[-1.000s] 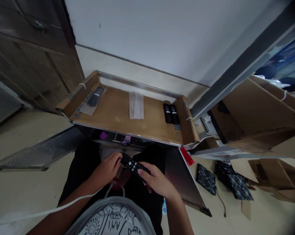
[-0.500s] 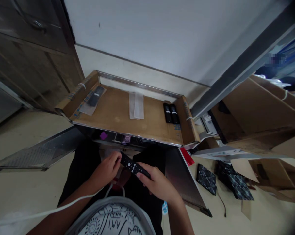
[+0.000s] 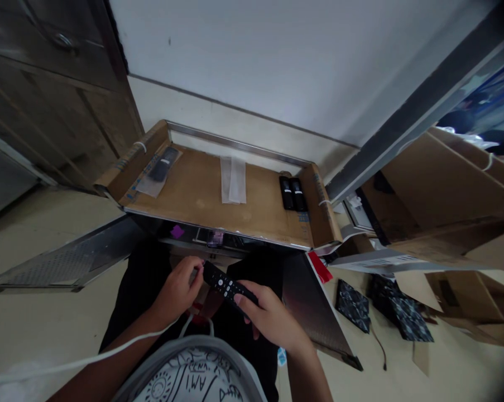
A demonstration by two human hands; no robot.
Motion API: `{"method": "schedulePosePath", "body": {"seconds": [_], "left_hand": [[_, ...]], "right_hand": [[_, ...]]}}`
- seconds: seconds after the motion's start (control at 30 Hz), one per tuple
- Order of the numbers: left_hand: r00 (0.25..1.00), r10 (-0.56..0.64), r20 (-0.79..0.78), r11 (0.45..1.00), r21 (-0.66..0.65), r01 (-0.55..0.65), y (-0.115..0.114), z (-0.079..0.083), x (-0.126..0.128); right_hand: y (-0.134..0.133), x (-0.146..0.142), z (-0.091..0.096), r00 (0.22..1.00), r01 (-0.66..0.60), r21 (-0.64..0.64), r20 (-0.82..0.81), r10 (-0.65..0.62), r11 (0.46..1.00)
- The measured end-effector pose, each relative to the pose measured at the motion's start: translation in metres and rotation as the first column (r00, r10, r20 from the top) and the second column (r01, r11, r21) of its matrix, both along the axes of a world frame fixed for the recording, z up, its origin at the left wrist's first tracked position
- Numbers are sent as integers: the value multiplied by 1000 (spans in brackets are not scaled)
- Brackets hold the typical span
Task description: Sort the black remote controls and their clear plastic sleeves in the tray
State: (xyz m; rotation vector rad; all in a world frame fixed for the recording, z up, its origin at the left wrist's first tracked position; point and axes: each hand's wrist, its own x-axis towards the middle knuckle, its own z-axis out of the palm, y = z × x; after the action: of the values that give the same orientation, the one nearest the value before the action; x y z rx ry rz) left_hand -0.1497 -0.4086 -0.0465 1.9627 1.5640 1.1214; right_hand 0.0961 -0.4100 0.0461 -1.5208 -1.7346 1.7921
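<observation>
A black remote control (image 3: 224,285) with white buttons is held over my lap between both hands. My left hand (image 3: 180,290) pinches its far end with curled fingers. My right hand (image 3: 270,318) wraps around its near end, thumb on top. In front of me a cardboard tray (image 3: 201,192) lies on a metal-edged surface. On the tray's right side two black remotes (image 3: 292,194) lie side by side. One bagged remote (image 3: 162,164) lies at its left, and an empty clear bag (image 3: 233,180) is in the middle.
A wooden cabinet (image 3: 54,95) stands at left, a white wall behind. Open cardboard boxes (image 3: 440,190) and black patterned pieces (image 3: 352,306) lie on the floor at right. A white cable (image 3: 88,357) runs across my left arm. A metal panel (image 3: 67,262) lies at left.
Both hands and the remote have shifted slightly; the remote's far end has moved a little left and up, and my right hand has slid lower along it.
</observation>
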Motion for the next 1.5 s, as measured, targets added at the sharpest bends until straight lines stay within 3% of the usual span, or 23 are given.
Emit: {"method": "schedulePosePath", "body": {"seconds": [0.4, 0.63, 0.8, 0.93, 1.07, 1.2, 1.5], "left_hand": [[991, 122, 61, 985, -129, -113, 4, 0, 1], [992, 123, -7, 969, -214, -121, 11, 1, -6], [985, 170, 40, 960, -232, -156, 12, 5, -7], [982, 166, 88, 966, -216, -144, 8, 6, -6], [985, 142, 102, 978, -165, -125, 4, 8, -5], [993, 88, 75, 991, -105, -80, 2, 11, -7], [1000, 30, 1, 997, -71, -30, -5, 19, -14]], "right_hand": [[-3, -17, -1, 1000, -3, 19, -22, 3, 1000], [-5, -29, 17, 992, -103, 195, 98, 85, 976], [-6, -30, 26, 986, -135, 285, 131, 101, 949], [-5, -30, 25, 993, -94, 183, 83, 80, 979], [-6, -30, 12, 999, 13, 23, -30, -12, 1000], [-6, -28, -3, 973, 147, -98, -163, -162, 984], [-6, -21, -13, 922, 225, -224, -265, -282, 948]]}}
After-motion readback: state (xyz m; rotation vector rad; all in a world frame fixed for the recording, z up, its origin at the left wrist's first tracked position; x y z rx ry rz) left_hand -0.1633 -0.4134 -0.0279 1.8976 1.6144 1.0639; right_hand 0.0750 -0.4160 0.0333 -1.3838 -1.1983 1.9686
